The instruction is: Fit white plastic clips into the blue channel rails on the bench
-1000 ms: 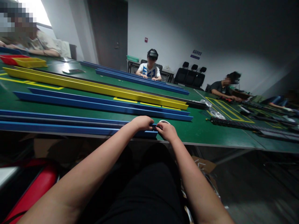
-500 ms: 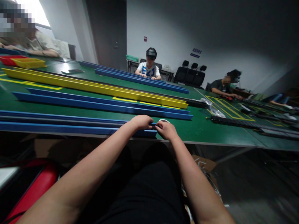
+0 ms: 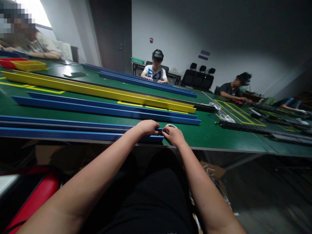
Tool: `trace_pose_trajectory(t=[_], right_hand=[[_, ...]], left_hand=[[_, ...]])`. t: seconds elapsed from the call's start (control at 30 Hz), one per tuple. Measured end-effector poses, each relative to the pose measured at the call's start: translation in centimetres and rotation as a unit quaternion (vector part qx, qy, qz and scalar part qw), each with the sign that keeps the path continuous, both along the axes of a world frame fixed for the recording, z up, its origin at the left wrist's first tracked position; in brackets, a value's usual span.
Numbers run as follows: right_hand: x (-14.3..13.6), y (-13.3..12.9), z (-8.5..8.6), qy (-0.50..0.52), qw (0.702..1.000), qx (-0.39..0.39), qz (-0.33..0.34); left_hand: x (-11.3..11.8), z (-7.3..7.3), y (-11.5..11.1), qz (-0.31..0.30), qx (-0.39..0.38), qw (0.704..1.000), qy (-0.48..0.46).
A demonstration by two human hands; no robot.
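Keeping left hand and right hand nearly unmoved at twelve o'clock, fingers curled by dark piece at blue channel's end; seemingly mid-step, cannot tell whether gripping.

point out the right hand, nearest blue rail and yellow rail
Right hand [image 3: 174,135]: head view, back of the hand.
Nearest blue rail [image 3: 60,135]: head view, near side wall.
Yellow rail [image 3: 97,91]: head view, near side wall.

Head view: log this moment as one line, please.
left hand: near right end of nearest long blue rail | right hand: close beside left | between: small dark piece, grip unclear | beyond: long yellow rail
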State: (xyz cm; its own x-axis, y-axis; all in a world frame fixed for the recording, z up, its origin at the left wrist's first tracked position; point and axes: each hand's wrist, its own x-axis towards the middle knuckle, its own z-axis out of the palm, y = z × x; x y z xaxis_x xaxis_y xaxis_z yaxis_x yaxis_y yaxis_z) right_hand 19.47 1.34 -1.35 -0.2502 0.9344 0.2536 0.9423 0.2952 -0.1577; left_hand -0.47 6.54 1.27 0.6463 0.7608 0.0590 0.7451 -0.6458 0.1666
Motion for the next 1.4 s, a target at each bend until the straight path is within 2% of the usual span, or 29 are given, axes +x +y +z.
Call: trace_pose_trajectory(t=[1.13, 1.4], right_hand=[[0.07, -0.30, 0.37, 0.018, 1.000, 0.001, 0.012], [-0.32, -0.11, 0.30, 0.005, 1.000, -0.012, -0.020]], left_hand=[[-0.02, -0.17, 0.15, -0.012, 0.014, 1.000, 0.003], [0.08, -0.08, 0.02, -0.001, 0.011, 1.000, 0.000]])
